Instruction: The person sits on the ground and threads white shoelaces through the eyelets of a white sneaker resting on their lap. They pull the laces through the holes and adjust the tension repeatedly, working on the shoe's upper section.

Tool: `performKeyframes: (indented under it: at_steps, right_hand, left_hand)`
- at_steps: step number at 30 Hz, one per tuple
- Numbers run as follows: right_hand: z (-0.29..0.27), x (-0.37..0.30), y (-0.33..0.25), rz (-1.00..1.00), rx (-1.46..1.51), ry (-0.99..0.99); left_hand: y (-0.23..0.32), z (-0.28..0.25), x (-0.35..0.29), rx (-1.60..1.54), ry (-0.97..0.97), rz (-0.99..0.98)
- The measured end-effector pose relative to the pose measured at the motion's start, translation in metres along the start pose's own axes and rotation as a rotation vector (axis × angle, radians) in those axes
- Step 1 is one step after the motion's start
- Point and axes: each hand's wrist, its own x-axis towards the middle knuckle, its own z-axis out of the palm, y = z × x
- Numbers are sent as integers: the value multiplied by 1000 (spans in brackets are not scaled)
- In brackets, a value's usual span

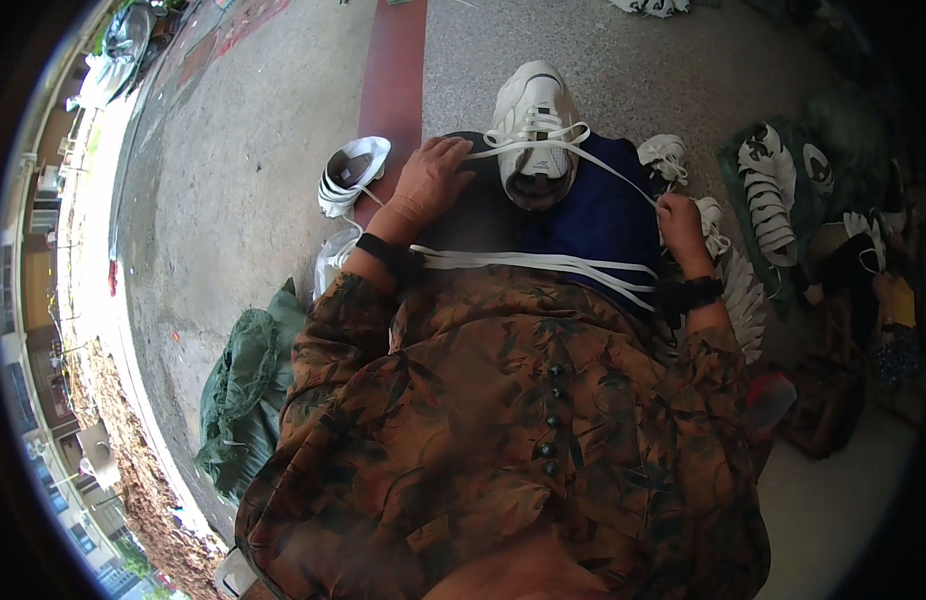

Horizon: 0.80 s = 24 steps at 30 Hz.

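Observation:
A white sneaker point(535, 95) rests across my knees, toe pointing away, its opening toward me. White shoelace point(608, 166) crosses its tongue and makes a loop on either side, stretching out to both hands. At the left, my left hand point(433, 182) is closed on one length of lace, fingertips beside the shoe. My right hand point(681, 228) pinches the other length, out to the right and lower. Several loose white laces point(523, 262) lie across my lap between my wrists. A dark blue cloth point(593, 225) covers my right thigh under the shoe.
To the left stand a white shoe point(351, 175) and a green sack point(248, 385). Several white shoes point(663, 155) lie beside my right knee. Farther right, a stacked row of white shoes point(768, 205) lies on green sheeting, near another person's hand point(876, 283).

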Motion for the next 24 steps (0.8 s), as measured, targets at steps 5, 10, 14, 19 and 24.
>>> performKeyframes:
  at_steps: [5, 10, 14, 19, 24]
  right_hand:
    - [-1, -4, -8, 49, -21, -21]
    - [-10, -3, -6, 104, -95, 10]
    - [-16, 2, 5, 97, -153, -11]
    - [-22, -9, -10, 33, -411, 15]
    - [-22, -14, 35, 21, -261, -7]
  left_hand:
    - [-8, 2, 2, 52, -87, 125]
    - [-15, 12, 0, 7, -43, -10]
    - [-17, 7, -3, -77, -93, -165]
    - [-33, -13, 7, -425, -310, -436]
    - [-30, -23, -7, -890, -299, -655]
